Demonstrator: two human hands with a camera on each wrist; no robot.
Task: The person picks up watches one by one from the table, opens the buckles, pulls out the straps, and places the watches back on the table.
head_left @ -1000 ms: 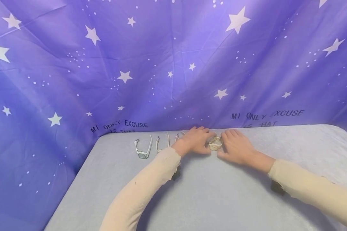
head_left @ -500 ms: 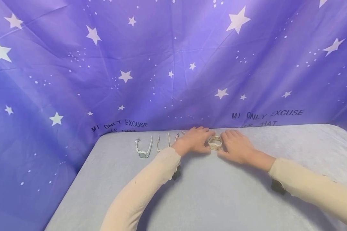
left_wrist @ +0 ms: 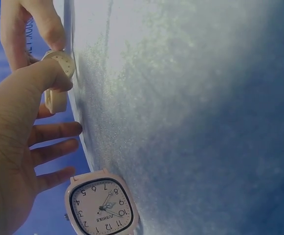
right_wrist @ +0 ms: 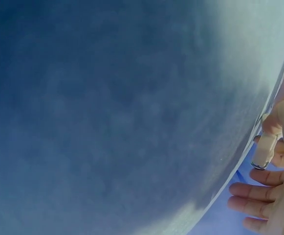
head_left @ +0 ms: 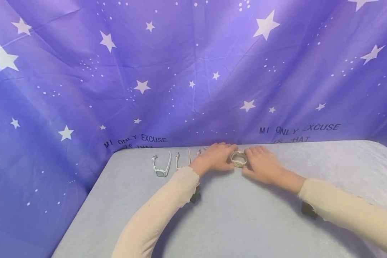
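Note:
A cream wristwatch [head_left: 238,165] with its strap bent into a loop stands between both hands near the table's back edge. My left hand [head_left: 215,157] pinches it from the left; in the left wrist view the thumb lies over the edge of the watch [left_wrist: 65,63], and the other fingers are spread. From the right, my right hand [head_left: 263,164] holds it by the strap [right_wrist: 264,149] between thumb and forefinger, its remaining fingers extended. A pink square-faced watch [left_wrist: 101,206] lies just beside my left hand in the left wrist view.
To the left stand a white watch with a greenish face [head_left: 160,173] and another pale watch [head_left: 177,161], partly behind the left sleeve. A third one [head_left: 198,153] is mostly hidden by the left hand. A purple star-printed curtain [head_left: 193,71] hangs behind the grey-covered table [head_left: 238,222].
The cream watch has tilted, so its face shows less and its strap loop looks rounder. Both hands have shifted very slightly left with it; the head view has moved a little.

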